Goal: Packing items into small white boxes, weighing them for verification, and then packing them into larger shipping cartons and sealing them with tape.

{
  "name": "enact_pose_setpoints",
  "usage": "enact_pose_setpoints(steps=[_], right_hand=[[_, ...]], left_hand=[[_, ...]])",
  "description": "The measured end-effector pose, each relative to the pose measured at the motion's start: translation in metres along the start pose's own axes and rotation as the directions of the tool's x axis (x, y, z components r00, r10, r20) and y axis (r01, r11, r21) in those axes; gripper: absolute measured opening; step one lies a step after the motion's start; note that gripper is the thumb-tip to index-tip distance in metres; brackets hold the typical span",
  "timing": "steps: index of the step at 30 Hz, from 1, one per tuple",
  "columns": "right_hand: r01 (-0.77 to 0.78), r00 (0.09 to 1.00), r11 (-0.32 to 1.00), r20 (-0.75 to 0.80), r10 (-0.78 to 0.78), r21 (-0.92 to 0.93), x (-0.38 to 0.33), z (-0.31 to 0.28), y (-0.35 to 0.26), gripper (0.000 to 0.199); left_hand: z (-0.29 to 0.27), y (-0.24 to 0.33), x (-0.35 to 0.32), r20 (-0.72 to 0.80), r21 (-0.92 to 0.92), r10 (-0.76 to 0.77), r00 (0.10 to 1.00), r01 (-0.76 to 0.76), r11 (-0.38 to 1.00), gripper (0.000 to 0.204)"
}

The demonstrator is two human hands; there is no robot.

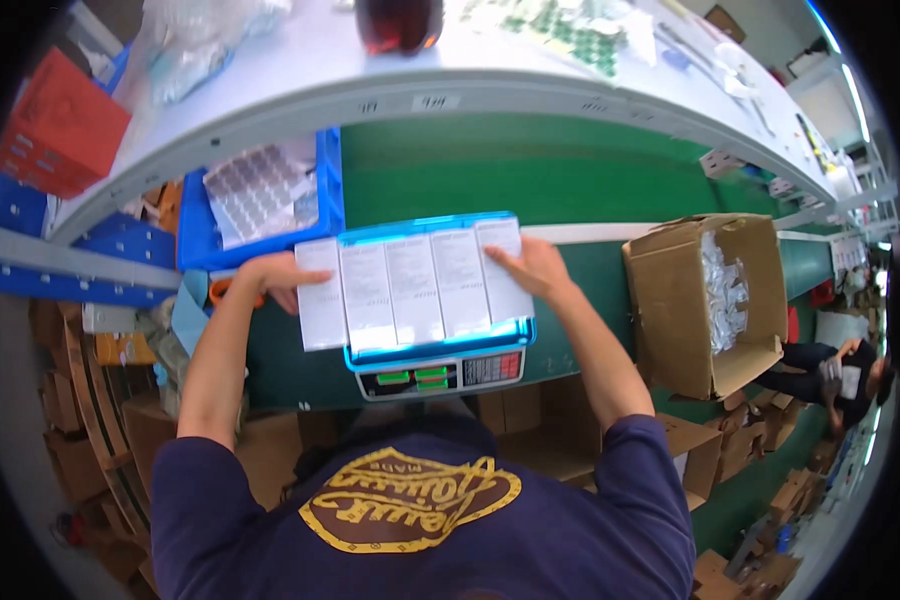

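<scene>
A row of several white cardboard boxes [413, 287] lies side by side on the blue-covered pan [440, 352] of a digital weighing scale [440, 378]. My left hand [278, 280] grips the left end box, with its thumb over the top face and its fingers mostly hidden at the side. At the opposite end, my right hand [537, 266] holds the last box, thumb on top and fingers behind its outer edge. The left end of the row juts past the pan. Whether the boxes rest fully on the pan is hard to see.
An open cardboard box [705, 310] of clear plastic-wrapped items stands on the green bench at right. A blue tray [332, 190] holding printed sheets is at far left, with orange-handled scissors [220, 291] nearby. A white shelf [300, 85] spans overhead. Another person [838, 385] is far right.
</scene>
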State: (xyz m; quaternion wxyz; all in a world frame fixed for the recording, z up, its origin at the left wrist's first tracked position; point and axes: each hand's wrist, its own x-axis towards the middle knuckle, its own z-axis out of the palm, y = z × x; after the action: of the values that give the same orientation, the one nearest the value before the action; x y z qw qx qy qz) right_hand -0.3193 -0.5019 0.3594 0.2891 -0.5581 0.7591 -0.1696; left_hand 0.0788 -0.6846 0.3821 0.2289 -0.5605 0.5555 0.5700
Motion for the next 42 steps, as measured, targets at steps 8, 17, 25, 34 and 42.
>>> enact_pose_setpoints(steps=[8,17,25,34,42], right_hand=[[-0.090,0.892,0.934,-0.389,0.229,0.345,-0.136,-0.015,-0.040,0.059],[-0.005,0.494,0.680,-0.589,0.639,0.733,-0.368,0.004,-0.099,0.058],[-0.280,0.049,0.431,-0.435,0.899,0.858,-0.538,0.120,-0.044,0.045],[-0.540,0.108,0.334,-0.331,0.938,0.773,-0.491,0.187,0.226,0.036],[-0.390,-0.250,-0.020,-0.085,0.964,0.921,-0.443,0.309,0.332,0.038]], left_hand=[[0.034,-0.035,-0.083,-0.255,0.163,0.403,0.879,-0.371,0.914,0.061],[0.171,-0.025,-0.161,-0.239,0.036,0.657,0.715,-0.670,0.742,0.065],[0.318,-0.033,-0.110,0.345,0.132,0.653,0.674,-0.724,0.678,0.066],[0.493,-0.072,0.048,0.194,0.162,0.553,0.810,-0.582,0.797,0.059],[0.555,0.009,0.194,0.002,0.344,0.476,0.879,-0.448,0.825,0.095]])
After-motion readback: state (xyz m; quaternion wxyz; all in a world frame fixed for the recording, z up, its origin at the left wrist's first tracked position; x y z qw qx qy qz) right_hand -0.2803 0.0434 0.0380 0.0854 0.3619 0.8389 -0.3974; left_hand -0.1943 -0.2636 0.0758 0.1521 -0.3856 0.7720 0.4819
